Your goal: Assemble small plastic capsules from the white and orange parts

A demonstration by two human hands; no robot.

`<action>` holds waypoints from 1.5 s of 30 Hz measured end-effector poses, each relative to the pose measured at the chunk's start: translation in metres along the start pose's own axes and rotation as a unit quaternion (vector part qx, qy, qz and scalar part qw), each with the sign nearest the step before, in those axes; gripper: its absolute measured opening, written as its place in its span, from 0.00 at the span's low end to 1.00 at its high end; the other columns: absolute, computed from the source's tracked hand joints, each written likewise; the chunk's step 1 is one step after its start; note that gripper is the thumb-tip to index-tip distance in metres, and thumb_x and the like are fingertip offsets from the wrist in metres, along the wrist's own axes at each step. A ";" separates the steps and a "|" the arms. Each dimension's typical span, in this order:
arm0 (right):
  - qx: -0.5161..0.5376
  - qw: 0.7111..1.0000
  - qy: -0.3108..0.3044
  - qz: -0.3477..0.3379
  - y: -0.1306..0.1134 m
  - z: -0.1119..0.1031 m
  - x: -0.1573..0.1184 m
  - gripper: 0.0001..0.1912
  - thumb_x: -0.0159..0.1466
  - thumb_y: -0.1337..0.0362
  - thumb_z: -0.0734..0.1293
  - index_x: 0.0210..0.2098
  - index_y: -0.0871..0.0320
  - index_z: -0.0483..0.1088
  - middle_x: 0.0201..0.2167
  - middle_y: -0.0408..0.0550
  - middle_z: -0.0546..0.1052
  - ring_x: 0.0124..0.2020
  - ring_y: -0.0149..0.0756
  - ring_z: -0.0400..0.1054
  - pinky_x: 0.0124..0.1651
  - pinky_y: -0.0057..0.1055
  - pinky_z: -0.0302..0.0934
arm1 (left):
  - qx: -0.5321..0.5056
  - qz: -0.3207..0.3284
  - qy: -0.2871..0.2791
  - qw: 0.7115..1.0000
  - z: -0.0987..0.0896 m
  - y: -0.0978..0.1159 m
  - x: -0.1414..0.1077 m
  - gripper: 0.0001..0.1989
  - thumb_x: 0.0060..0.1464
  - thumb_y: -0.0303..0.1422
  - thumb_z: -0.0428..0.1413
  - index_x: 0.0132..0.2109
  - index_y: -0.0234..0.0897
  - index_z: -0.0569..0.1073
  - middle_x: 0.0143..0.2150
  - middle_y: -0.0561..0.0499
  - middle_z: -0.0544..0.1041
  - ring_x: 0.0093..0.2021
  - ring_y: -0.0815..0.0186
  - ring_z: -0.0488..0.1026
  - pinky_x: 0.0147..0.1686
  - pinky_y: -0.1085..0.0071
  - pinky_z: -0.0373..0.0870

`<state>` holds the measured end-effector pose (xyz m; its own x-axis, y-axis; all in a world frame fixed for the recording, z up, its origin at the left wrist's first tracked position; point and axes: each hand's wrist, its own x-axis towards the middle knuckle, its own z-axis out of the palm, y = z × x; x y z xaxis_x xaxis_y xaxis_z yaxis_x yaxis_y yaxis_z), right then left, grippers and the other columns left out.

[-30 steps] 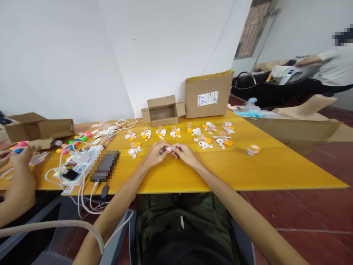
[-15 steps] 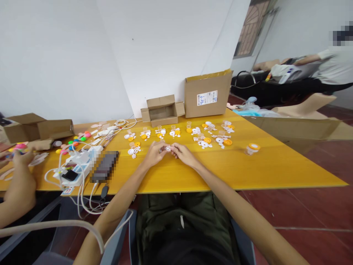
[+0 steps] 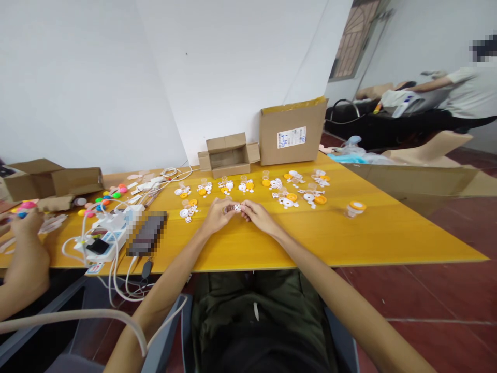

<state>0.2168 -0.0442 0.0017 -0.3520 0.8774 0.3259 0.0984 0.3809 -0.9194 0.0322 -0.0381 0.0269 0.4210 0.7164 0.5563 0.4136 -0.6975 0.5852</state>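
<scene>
Over the table's middle, my left hand [image 3: 218,214] and my right hand [image 3: 257,215] meet at a small white disc with holes [image 3: 236,207]. The fingers of both hands are closed on it from either side. Whether another part sits behind the disc, inside the left fingers, I cannot make out. Beyond the hands lie several small groups of parts: clear cups [image 3: 265,176], orange rings [image 3: 320,199] and white pierced pieces [image 3: 276,183]. A clear jar with an orange and white lid [image 3: 355,208] stands apart on the right.
A small open carton [image 3: 230,159] and a larger taped box [image 3: 293,135] stand at the back. On the left are a power strip [image 3: 116,233] with cables, a pixelated dark device [image 3: 148,234] and coloured balls [image 3: 104,201]. Another person's hand [image 3: 25,223] works at far left.
The white disc has turned slightly between my fingers; my hands stay in place. At far left the other person's hand has shifted a little, and the person at right has moved an arm.
</scene>
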 end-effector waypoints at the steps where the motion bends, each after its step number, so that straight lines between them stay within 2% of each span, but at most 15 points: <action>1: -0.005 1.000 0.000 -0.002 0.000 0.000 0.000 0.21 0.67 0.43 0.62 0.28 0.52 0.62 0.23 0.39 0.69 0.25 0.32 0.64 0.31 0.29 0.63 | 0.000 0.002 0.002 1.000 0.000 0.000 0.000 0.07 0.60 0.37 0.62 0.41 0.41 0.83 0.31 0.52 0.81 0.31 0.65 0.73 0.47 0.64 0.67; 10: -0.042 0.999 0.003 -0.027 -0.002 0.002 -0.001 0.22 0.69 0.43 0.58 0.27 0.52 0.58 0.22 0.38 0.65 0.24 0.32 0.62 0.32 0.31 0.61 | -0.042 0.017 -0.005 0.999 0.001 0.001 0.003 0.12 0.61 0.41 0.60 0.39 0.40 0.84 0.29 0.52 0.79 0.30 0.66 0.71 0.39 0.67 0.69; 24: 0.000 1.000 0.015 -0.005 -0.009 0.001 -0.002 0.22 0.64 0.41 0.63 0.28 0.52 0.62 0.22 0.37 0.64 0.25 0.31 0.62 0.30 0.29 0.65 | -0.002 -0.010 -0.006 1.000 0.000 0.000 0.000 0.08 0.59 0.37 0.61 0.41 0.39 0.82 0.35 0.51 0.82 0.34 0.65 0.74 0.44 0.66 0.70; 34: 0.003 1.000 0.020 -0.002 -0.005 0.002 -0.001 0.20 0.65 0.43 0.64 0.29 0.53 0.64 0.23 0.38 0.67 0.26 0.32 0.65 0.32 0.30 0.66 | -0.041 0.004 0.011 0.999 0.000 -0.002 -0.001 0.08 0.58 0.37 0.62 0.43 0.39 0.80 0.36 0.50 0.82 0.35 0.65 0.76 0.41 0.68 0.72; 45: -0.046 0.998 0.018 -0.024 -0.003 0.003 -0.002 0.19 0.65 0.46 0.64 0.29 0.54 0.64 0.24 0.39 0.68 0.27 0.32 0.63 0.32 0.29 0.59 | -0.097 -0.060 0.021 0.993 -0.003 -0.003 0.002 0.09 0.56 0.36 0.63 0.42 0.40 0.82 0.38 0.50 0.84 0.37 0.65 0.77 0.40 0.69 0.73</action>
<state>0.2146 -0.0476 0.0035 -0.3250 0.8664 0.3790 0.1682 0.4473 -0.8784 0.0292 -0.0340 0.0282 0.3421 0.7969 0.4979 0.2942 -0.5941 0.7487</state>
